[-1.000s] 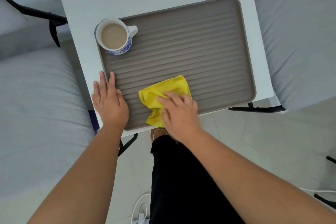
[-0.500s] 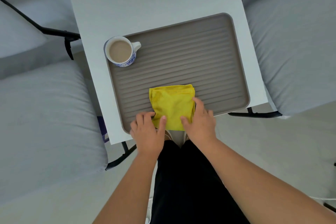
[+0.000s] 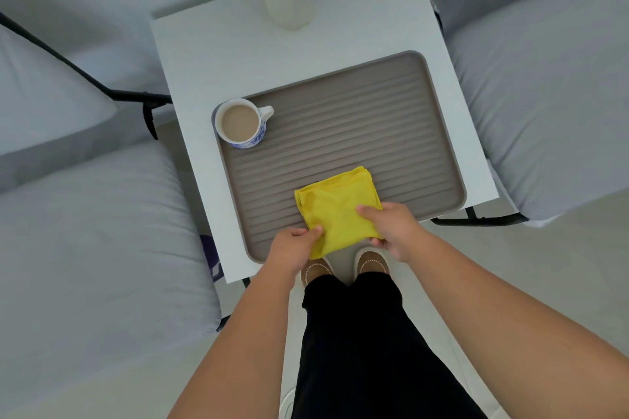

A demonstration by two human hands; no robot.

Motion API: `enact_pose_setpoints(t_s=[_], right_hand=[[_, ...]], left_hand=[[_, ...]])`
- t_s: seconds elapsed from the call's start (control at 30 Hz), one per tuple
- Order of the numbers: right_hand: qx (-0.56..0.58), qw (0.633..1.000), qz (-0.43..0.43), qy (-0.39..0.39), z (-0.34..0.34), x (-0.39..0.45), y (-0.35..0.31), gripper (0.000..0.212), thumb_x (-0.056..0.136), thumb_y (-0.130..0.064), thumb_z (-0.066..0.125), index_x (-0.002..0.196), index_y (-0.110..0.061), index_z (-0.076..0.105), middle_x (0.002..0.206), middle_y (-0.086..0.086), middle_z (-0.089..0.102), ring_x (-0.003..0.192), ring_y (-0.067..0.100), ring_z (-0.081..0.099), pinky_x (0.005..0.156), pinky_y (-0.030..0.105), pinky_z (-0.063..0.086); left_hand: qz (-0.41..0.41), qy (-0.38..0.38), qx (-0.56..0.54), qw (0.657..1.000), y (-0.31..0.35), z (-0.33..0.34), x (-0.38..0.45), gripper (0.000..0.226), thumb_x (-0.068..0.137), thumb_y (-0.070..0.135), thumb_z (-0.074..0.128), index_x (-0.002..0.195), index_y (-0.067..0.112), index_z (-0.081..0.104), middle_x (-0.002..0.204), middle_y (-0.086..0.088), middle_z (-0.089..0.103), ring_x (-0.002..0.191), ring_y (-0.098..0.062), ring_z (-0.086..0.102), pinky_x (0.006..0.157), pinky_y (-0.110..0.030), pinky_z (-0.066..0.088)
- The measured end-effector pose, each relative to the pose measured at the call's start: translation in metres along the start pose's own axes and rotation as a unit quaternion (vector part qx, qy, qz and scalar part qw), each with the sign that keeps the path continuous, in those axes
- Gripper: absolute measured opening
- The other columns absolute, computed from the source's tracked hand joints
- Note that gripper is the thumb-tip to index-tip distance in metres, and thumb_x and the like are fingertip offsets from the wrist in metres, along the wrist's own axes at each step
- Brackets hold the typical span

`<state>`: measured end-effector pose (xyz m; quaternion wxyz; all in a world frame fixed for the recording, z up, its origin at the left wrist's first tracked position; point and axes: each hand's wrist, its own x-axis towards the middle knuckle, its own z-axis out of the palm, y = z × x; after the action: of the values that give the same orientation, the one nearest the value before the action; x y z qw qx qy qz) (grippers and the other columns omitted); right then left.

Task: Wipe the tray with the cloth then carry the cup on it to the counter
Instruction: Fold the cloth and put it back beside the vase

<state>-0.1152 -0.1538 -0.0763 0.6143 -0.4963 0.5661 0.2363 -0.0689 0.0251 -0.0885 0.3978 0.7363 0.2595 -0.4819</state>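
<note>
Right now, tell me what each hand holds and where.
Both hold the cloth: left hand pinches its near-left corner, right hand grips its right edge.

- The scene is lit evenly by soft, cool daylight; no glare is seen.
- Only faint shadows are cast around the cup [image 3: 242, 123] and tray [image 3: 439, 133].
- Straight lines are bowed toward the edges by the wide lens.
- Slight softness is noted throughout.

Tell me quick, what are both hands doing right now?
Left hand: closed, pinching the near left edge of the yellow cloth.
Right hand: closed, gripping the cloth's right edge.
</note>
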Motion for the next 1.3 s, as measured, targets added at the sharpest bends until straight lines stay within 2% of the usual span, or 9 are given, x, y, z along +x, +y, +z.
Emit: enact_pose_setpoints(t_s=[0.2,0.3,0.43,0.6,0.73,0.83,0.97,1.2,1.3], right_hand=[[0.033,0.999,0.026,-0.025,-0.010,-0.009,-0.001,0.018,0.087,-0.014,0.067,0.103,-0.011,0.061,0.083,0.009,0.065,0.057,0.019,0.060,0.036,0.018,0.043],[0.079,0.994,0.059,-0.037,-0.009,-0.008,-0.005,0.019,0.087,-0.009,0.065,0.105,-0.009,0.058,0.081,0.009,0.063,0.044,0.012,0.058,0.034,0.015,0.042],[0.130,0.985,0.077,-0.083,-0.006,-0.009,-0.011,0.007,0.089,-0.008,0.063,0.091,-0.012,0.058,0.074,0.004,0.057,0.036,0.003,0.050,0.032,0.011,0.038],[0.133,0.985,-0.015,-0.110,-0.021,-0.016,-0.020,0.018,0.086,-0.004,0.063,0.103,-0.011,0.061,0.087,0.005,0.069,0.069,0.015,0.065,0.053,0.023,0.053],[0.123,0.985,-0.096,-0.075,-0.037,-0.014,-0.040,0.015,0.086,-0.007,0.064,0.101,-0.008,0.063,0.095,0.007,0.071,0.082,0.020,0.066,0.067,0.029,0.055],[0.091,0.987,-0.123,-0.041,-0.048,-0.014,-0.068,0.011,0.087,-0.016,0.066,0.097,-0.014,0.066,0.091,0.005,0.070,0.076,0.015,0.064,0.067,0.028,0.051],[0.052,0.985,-0.163,0.018,-0.063,-0.006,-0.121,0.008,0.086,-0.027,0.067,0.086,-0.019,0.067,0.085,0.001,0.069,0.078,0.016,0.060,0.074,0.032,0.044],[0.012,0.953,-0.296,0.061,-0.091,0.038,-0.241,0.011,0.091,-0.015,0.061,0.102,-0.016,0.064,0.075,0.002,0.062,0.044,-0.003,0.053,0.038,0.013,0.036],[-0.032,0.938,-0.335,0.082,-0.098,0.069,-0.281,0.015,0.088,-0.016,0.062,0.102,-0.017,0.067,0.083,0.008,0.067,0.057,0.003,0.061,0.049,0.019,0.050]], left_hand=[[-0.035,-0.070,-0.167,0.983,0.010,-0.005,-0.018,0.012,0.099,0.014,0.047,0.092,0.009,0.056,0.088,-0.007,0.056,0.073,-0.015,0.060,0.066,-0.024,0.053],[-0.059,-0.098,-0.190,0.975,0.012,-0.006,-0.014,0.029,0.095,0.029,0.060,0.112,0.007,0.050,0.118,-0.015,0.064,0.088,-0.023,0.067,0.067,-0.028,0.055],[-0.054,-0.080,-0.151,0.984,0.018,-0.005,-0.013,0.049,0.085,0.021,0.074,0.116,0.015,0.037,0.110,-0.008,0.058,0.077,-0.014,0.059,0.058,-0.024,0.048],[0.025,-0.130,-0.187,0.973,0.030,-0.008,-0.012,0.048,0.087,0.005,0.068,0.116,0.022,0.034,0.111,-0.011,0.063,0.091,-0.022,0.064,0.084,-0.041,0.056],[0.116,-0.200,-0.142,0.963,0.058,-0.005,-0.023,0.043,0.090,0.001,0.064,0.118,0.026,0.042,0.106,-0.009,0.063,0.087,-0.019,0.063,0.061,-0.026,0.054],[0.144,-0.240,-0.104,0.954,0.092,0.005,-0.027,0.048,0.090,-0.001,0.061,0.125,0.031,0.052,0.122,-0.005,0.058,0.101,-0.017,0.060,0.072,-0.028,0.055],[0.175,-0.216,-0.073,0.958,0.155,0.023,-0.020,0.060,0.089,-0.002,0.057,0.136,0.035,0.046,0.136,-0.002,0.051,0.111,-0.014,0.057,0.085,-0.030,0.052],[0.284,-0.118,0.020,0.951,0.276,0.050,0.024,0.082,0.087,-0.003,0.053,0.153,0.031,0.020,0.153,-0.003,0.033,0.128,-0.020,0.045,0.095,-0.028,0.044],[0.345,-0.064,0.142,0.926,0.316,0.058,0.047,0.083,0.087,0.002,0.055,0.155,0.026,0.013,0.159,-0.004,0.018,0.142,-0.022,0.028,0.110,-0.030,0.034]])
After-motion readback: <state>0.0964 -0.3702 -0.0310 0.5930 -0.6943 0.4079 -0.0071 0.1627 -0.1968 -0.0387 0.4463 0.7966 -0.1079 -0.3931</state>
